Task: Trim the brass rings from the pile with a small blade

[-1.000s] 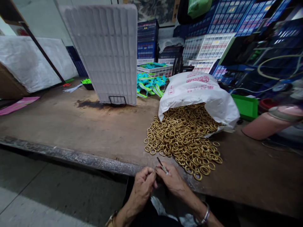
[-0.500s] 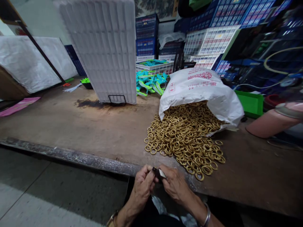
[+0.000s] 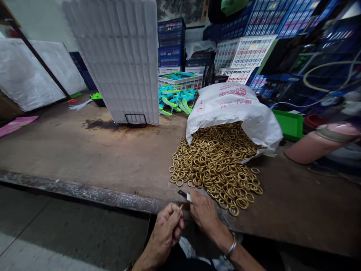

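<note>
Vs. half a sec ago, hands are apart: R hand point(image 3: 204, 211) has the dark-tipped tool point(image 3: 183, 194) off the L fingertips, clamped in its fingers, tip pointing L. L hand point(image 3: 166, 232) pinches a gold piece point(image 3: 181, 207), mostly hidden. Brown table point(image 3: 84, 162), stained; ring heap point(image 3: 214, 165) spills from white sack point(image 3: 231, 107); blue crates point(image 3: 170, 56) stacked behind. Hands nr scuffed front edge point(image 3: 113, 197); table runs wide L of heap, pink cylinder point(image 3: 313, 146) bounds R.
</note>
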The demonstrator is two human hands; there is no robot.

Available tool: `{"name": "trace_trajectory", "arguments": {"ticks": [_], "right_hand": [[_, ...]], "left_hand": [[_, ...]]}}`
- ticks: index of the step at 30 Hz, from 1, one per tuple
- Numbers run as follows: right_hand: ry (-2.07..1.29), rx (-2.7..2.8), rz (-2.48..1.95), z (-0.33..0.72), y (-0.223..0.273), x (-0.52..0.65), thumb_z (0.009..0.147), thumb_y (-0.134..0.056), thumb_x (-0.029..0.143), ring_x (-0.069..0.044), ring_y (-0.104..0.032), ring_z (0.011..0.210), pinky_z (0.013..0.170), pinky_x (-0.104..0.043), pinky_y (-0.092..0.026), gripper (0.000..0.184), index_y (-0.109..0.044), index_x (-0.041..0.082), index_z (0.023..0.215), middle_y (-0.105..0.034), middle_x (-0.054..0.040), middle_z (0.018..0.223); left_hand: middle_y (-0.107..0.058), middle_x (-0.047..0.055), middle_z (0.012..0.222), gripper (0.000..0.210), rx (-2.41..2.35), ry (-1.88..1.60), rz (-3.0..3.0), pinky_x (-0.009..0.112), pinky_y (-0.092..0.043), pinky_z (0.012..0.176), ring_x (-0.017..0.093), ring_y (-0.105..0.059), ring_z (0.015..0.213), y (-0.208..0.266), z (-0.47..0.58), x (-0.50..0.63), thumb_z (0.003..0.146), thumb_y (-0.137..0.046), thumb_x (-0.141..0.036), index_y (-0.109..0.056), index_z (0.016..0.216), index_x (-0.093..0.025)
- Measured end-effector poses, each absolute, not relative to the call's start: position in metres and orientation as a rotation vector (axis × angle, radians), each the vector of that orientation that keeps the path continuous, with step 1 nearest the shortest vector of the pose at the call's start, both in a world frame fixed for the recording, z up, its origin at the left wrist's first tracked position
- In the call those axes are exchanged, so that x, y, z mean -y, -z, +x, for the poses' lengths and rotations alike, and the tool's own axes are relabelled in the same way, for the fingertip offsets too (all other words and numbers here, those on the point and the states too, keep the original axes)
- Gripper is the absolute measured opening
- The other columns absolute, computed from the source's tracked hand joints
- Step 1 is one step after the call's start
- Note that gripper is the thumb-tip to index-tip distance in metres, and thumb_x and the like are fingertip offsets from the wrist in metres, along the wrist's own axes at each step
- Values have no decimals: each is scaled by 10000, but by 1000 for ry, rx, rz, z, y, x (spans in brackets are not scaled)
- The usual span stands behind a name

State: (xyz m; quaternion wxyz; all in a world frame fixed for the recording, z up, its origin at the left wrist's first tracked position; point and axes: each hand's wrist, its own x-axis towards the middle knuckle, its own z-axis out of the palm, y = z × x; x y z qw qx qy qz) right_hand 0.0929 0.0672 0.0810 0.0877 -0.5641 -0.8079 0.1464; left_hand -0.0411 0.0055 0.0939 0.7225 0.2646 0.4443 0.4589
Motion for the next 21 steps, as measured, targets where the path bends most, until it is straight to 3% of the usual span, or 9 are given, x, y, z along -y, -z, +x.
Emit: {"name": "trace_trajectory", "arguments": {"ticks": [4,9,14,21], "right_hand": [[-323,2330,-1810,98,-84,-84,799,-358,67,-147,-592,717,555,-248,-272,227,-517,185,910,-651,-51,821],[-196,2354,-1877,94,-83,-90,816,-385,106,-164,-602,686,536,-262,-255,188,-511,202,917,-644,-53,812],[-228,2371,-1806,97,-78,-82,783,-373,62,-156,-598,684,552,-258,-280,231,-524,200,890,-645,-49,816],[-424,2307,-1641,118,-74,-69,742,-390,88,-154,-588,763,632,-241,-344,280,-514,204,964,-637,-30,871]], "left_hand": [[-483,-38,518,327,-913,-1019,534,161,-168,315,28,-300,346,-94,-39,0,731,-568,-473,-500,703,-155],[-595,54,745,290,-904,-1092,370,154,-239,329,59,-444,458,-97,-40,-5,693,-624,-403,-525,671,-131],[-573,9,660,210,-769,-1066,237,158,-254,354,87,-486,476,-97,-46,-8,693,-624,-341,-548,800,-177],[-563,21,712,222,-782,-1113,155,172,-322,419,105,-539,597,-89,-50,-10,728,-603,-321,-529,638,-132]]}}
